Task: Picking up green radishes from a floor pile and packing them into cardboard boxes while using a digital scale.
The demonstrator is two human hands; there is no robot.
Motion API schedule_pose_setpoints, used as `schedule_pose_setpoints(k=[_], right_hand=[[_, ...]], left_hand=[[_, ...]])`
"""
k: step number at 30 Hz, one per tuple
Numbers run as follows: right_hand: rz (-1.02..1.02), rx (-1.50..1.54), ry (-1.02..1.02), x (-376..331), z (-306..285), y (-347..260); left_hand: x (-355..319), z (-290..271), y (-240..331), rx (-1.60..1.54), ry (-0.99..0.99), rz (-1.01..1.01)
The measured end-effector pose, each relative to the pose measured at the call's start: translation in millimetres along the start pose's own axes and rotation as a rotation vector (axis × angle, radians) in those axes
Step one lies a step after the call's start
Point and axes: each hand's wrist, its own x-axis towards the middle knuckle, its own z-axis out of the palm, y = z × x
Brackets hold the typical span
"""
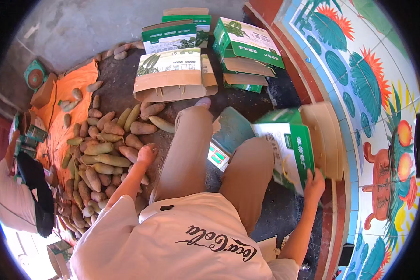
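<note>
My right hand (315,184) grips the edge of a green and white carton (281,140) with open brown flaps (323,135), held tilted beside my right knee. A yellow cord handle (286,171) shows on its side. At the right edge of a large heap of long radishes (108,148), green and reddish-brown with soil, is my left hand (147,154). Its fingers are curled down; whatever lies under them is hidden. Between my knees stands a digital scale (218,156) with a worn bluish-grey platform (235,127).
Several similar cartons (170,70) stand ahead, with more stacked cartons (247,44) right of them. An orange sheet (81,112) lies beyond the heap, near a green dial scale (35,74). Another person (16,196) works at far left. A painted tile wall (375,140) bounds the right.
</note>
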Motion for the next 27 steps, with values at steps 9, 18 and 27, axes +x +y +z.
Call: schedule_pose_setpoints(k=[9,18,27], right_hand=[[-0.428,0.025,-0.156,86.7,69.6,-74.4],[-0.492,-0.017,-0.320,80.1,97.5,-83.6],[-0.477,-0.007,-0.384,63.2,82.2,-96.7]], left_hand=[[-38.4,12.7,-74.9,0.185,-0.208,-0.354],[-23.6,21.4,-67.8,0.121,-0.261,-0.426],[61.4,65.1,-78.9,0.130,-0.130,-0.251]])
